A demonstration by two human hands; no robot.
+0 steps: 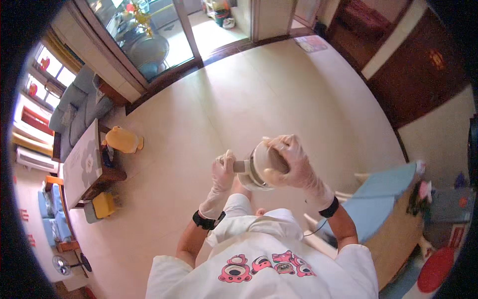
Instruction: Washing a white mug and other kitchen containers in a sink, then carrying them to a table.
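Observation:
In gloved fingers, a round white-and-grey container (254, 180) with a see-through lower rim is held in front of my body, over the floor. Its short grey-brown side handle (241, 166) is gripped by my left hand (223, 173). My right hand (295, 164) clasps the white round top (262, 159), fingers spread around a grey-brown round face (279, 164). The container tilts sideways; I cannot tell exactly what kind it is. Both hands wear thin translucent gloves and have black bands at the wrists.
Pale floor tiles (261, 97) spread ahead. A yellow plush-like figure (124, 139) sits by a low table (84, 160) and grey sofa (82, 101) at left. At right stands a table with a blue cover (377, 202). A glass sliding door (179, 33) is ahead.

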